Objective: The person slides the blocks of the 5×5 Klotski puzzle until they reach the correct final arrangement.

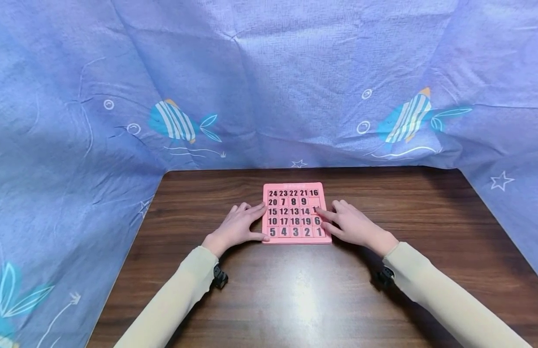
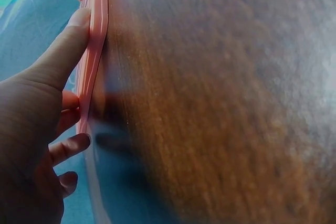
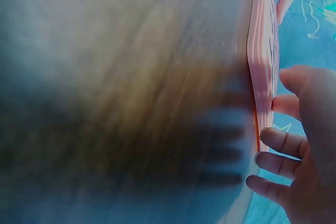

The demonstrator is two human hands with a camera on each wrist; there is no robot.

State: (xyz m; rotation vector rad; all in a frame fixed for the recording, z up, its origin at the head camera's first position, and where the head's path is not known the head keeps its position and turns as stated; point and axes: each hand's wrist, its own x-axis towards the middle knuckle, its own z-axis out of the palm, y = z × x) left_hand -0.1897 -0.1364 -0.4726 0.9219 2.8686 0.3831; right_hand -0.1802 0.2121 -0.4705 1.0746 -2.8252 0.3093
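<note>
A pink sliding number puzzle (image 1: 295, 186) lies flat on the table, its black numbers facing up. One gap shows in its right column, under the 16 tile (image 1: 314, 193). My left hand (image 1: 236, 226) holds the frame at its left side, thumb on the near-left corner and index finger higher along the edge. From the right, my right hand (image 1: 352, 226) reaches over the frame. Its index fingertip touches a tile just below the gap, partly covering its number, while the thumb is by the 6 tile (image 1: 317, 221). The other right fingers stay off the board, loosely bent.
The dark wood table (image 1: 304, 295) extends around the puzzle on all sides. Behind it hangs a blue cloth (image 1: 290, 96) printed with fish and stars, which also drops past the table's left and right edges. Each wrist carries a small black camera (image 1: 219, 276).
</note>
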